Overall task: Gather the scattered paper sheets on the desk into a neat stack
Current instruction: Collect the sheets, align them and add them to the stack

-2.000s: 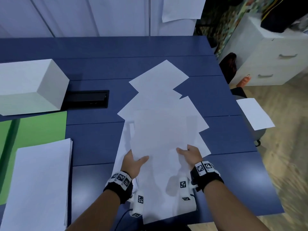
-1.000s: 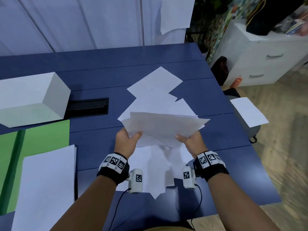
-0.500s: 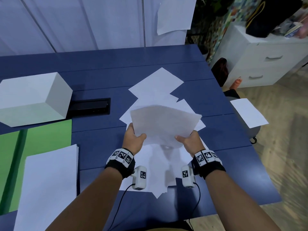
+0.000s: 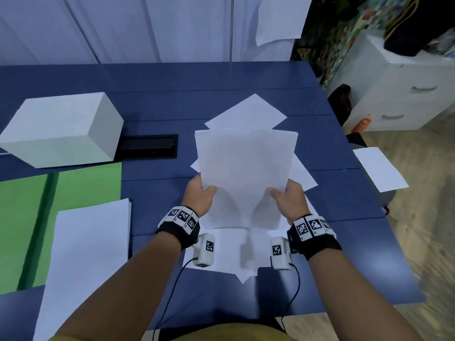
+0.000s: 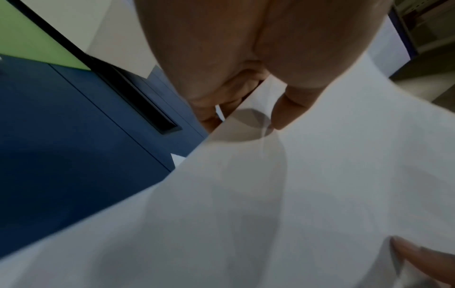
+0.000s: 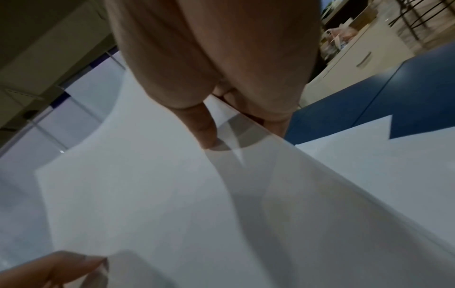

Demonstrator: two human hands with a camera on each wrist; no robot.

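Note:
I hold a bundle of white sheets (image 4: 243, 175) up off the blue desk (image 4: 157, 198), tilted toward me. My left hand (image 4: 200, 196) pinches its left edge, thumb on top and fingers behind, and the left wrist view shows that thumb pressing the held sheets (image 5: 307, 194). My right hand (image 4: 286, 198) pinches the right edge the same way, its thumb on the held sheets (image 6: 172, 204). More loose sheets (image 4: 248, 114) lie spread on the desk beyond and beneath the bundle, and others (image 4: 229, 252) lie near the front edge.
A neat pile of white paper (image 4: 86, 254) lies at the left on a green folder (image 4: 81, 183). A white box (image 4: 61, 129) and a black cable slot (image 4: 150, 146) sit behind it. One sheet (image 4: 380, 168) rests on a chair beyond the desk's right edge.
The sheets lay flat under both hands two seconds ago. Both hands have lifted a bundle off the desk and tipped its far edge upward.

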